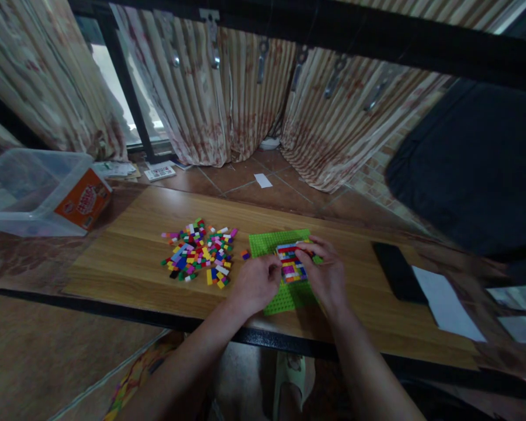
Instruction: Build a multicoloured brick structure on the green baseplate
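Observation:
A green studded baseplate [284,303] lies on the wooden board, and a block of multicoloured building bricks [291,270] is built up on it. My left hand [255,285] rests at the left side of this block with its fingers curled in; what they hold, if anything, is hidden. From the right, my right hand [328,270] reaches over the block, thumb and fingers closed around a red building brick [300,247] at its upper edge. A small loose brick [245,255] sits just left of the baseplate. Further left spreads a pile of loose bricks [201,251] in many colours.
A clear plastic tub [30,219] with an orange label stands at the far left. On the right of the wooden board [127,257] lie a black flat object [398,272] and a white sheet [447,304]. Striped curtains [245,105] hang behind, beneath a dark bar.

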A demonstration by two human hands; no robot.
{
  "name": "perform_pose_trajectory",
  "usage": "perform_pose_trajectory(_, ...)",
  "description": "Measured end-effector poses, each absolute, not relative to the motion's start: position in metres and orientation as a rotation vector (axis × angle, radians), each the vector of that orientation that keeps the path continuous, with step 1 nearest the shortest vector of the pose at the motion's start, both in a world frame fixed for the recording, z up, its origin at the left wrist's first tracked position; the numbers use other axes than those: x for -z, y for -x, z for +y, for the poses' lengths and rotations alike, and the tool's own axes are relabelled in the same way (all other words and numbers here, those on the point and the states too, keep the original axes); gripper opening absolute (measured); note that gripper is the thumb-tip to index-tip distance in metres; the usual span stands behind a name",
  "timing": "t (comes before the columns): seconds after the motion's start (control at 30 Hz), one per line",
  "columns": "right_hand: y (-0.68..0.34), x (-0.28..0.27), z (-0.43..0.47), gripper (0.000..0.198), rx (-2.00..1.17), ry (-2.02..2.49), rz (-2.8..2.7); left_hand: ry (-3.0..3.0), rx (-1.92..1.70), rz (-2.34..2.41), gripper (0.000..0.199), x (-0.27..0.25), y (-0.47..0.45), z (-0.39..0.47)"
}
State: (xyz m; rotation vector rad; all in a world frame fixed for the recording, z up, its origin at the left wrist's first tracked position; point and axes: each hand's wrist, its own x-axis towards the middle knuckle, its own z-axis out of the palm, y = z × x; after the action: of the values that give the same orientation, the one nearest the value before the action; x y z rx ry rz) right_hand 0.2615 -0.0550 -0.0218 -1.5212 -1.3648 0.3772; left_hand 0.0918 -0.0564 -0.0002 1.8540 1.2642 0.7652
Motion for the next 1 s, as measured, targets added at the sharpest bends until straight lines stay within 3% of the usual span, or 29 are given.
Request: perform_pose_trajectory(1.0, -0.2543, 0.0243, -0.056, 0.011, -0.327, 1.559, -1.243, -1.951, -0.613, 1.315, 0.024, 0.0016, -0.0931, -0.0551)
